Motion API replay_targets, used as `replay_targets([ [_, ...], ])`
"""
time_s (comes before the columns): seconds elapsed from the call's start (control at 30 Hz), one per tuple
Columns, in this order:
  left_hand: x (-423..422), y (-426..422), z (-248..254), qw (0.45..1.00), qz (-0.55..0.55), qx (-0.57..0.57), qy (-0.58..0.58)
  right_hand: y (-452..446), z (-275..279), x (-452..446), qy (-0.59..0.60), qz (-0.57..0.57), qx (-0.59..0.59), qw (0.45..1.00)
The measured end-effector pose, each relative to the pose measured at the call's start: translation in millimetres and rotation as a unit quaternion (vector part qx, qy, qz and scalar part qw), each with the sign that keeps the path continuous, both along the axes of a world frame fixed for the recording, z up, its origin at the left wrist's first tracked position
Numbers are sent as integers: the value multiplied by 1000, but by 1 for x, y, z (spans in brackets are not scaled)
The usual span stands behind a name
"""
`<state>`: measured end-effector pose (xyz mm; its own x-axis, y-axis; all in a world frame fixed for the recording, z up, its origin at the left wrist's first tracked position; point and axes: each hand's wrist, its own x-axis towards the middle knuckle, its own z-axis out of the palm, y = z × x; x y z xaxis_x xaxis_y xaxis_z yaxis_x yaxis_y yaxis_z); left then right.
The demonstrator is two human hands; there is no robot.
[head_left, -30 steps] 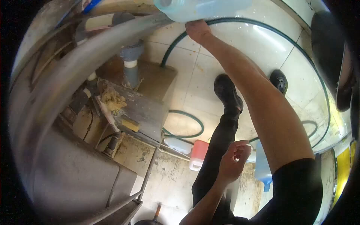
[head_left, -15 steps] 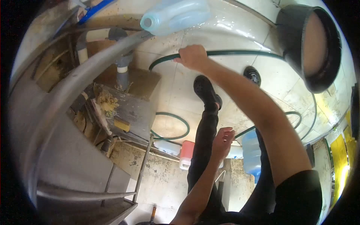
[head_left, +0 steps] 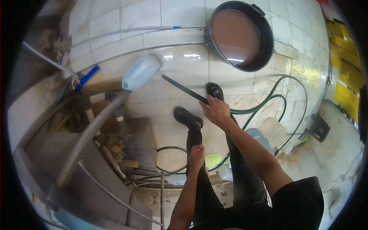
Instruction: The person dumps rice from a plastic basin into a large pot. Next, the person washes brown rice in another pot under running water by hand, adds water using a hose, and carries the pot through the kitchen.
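Near the middle of the view, my right hand (head_left: 217, 112) is closed around a dark green hose (head_left: 180, 87), whose free end points up and left over the tiled floor. The rest of the hose runs right and loops across the floor. My left hand (head_left: 196, 154) is curled in front of my left thigh, and whether its fingers hold anything is hidden. A translucent bluish jug (head_left: 141, 73) lies on its side on the floor, up and left of the hose end.
A black bucket (head_left: 238, 36) of brownish liquid stands at the top. A metal unit with a curved rail (head_left: 92, 134) fills the left, beside a blue squeegee (head_left: 87, 78). Pale containers (head_left: 273, 131) and a dark object (head_left: 319, 128) are at the right.
The view has swung toward the wall and bucket. My right hand has come closer to my body with the hose, and the hose's free end now shows.
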<state>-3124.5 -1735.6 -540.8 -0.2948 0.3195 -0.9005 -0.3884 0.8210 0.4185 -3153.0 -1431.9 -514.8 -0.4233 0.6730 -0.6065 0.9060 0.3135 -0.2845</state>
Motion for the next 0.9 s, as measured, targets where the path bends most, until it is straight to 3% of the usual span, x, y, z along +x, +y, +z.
replay_targets([
  [0.23,-78,14,54,994,-79,-38,64,5,131,90,43,-117,79,989],
  [0.37,-97,1,50,988,-119,-62,79,4,174,133,39,-179,66,981],
  [0.6,-100,40,65,984,-143,-84,64,4,203,185,62,-273,62,958],
  [0.9,-33,140,84,980,-178,-86,26,27,208,271,88,-413,32,906],
])
